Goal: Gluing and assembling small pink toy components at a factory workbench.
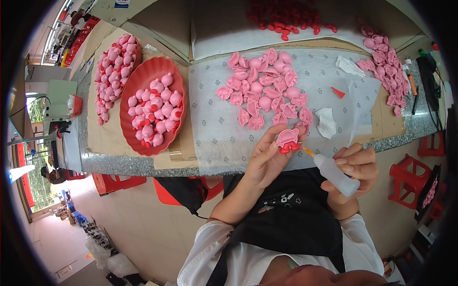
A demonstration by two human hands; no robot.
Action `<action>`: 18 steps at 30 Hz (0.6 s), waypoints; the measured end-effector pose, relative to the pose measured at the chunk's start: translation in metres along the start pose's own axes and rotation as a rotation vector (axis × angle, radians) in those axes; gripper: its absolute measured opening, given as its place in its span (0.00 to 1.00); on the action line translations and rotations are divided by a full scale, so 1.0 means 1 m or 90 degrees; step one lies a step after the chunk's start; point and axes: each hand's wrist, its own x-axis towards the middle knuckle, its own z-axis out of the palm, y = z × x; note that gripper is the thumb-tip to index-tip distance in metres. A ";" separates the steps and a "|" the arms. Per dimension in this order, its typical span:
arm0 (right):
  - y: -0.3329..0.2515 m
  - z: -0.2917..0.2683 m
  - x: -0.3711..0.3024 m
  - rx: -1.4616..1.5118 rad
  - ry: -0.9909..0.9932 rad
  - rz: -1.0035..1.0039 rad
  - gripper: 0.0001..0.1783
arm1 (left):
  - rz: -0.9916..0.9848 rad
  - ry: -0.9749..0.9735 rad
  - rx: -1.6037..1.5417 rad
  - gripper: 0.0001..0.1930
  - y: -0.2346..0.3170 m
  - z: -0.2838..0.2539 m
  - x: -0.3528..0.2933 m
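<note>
Between the fingers of my left hand (pixel 264 158) is a small pink plastic shell (pixel 287 137) with a red piece (pixel 288 148) at its lower edge. My right hand (pixel 359 164) is closed around a translucent squeeze bottle (pixel 337 176), tilted so that its thin orange nozzle (pixel 308 152) points at the red piece. Whether the tip touches it I cannot tell. Just beyond my hands, a loose pile of pink shells (pixel 253 107), some hollow side up, covers part of the patterned white sheet (pixel 214 143).
A red scalloped tray (pixel 125 114) of pink-and-red pieces stands left, beside another heap (pixel 114 66). Red pieces (pixel 286 26) lie under the shelf at the back. More pink shells (pixel 389 71) are at right. Crumpled tissue (pixel 326 123) and a red cone-shaped piece (pixel 338 92) lie nearer.
</note>
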 end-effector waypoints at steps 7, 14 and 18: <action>0.000 0.003 -0.003 0.010 -0.068 0.004 0.23 | 0.001 -0.012 0.011 0.18 0.000 -0.002 -0.001; 0.002 0.006 -0.005 0.007 -0.065 0.010 0.23 | 0.003 -0.014 0.004 0.18 0.000 -0.002 -0.001; 0.001 0.003 -0.002 0.008 -0.078 0.003 0.24 | 0.005 -0.016 0.003 0.18 0.001 -0.001 0.000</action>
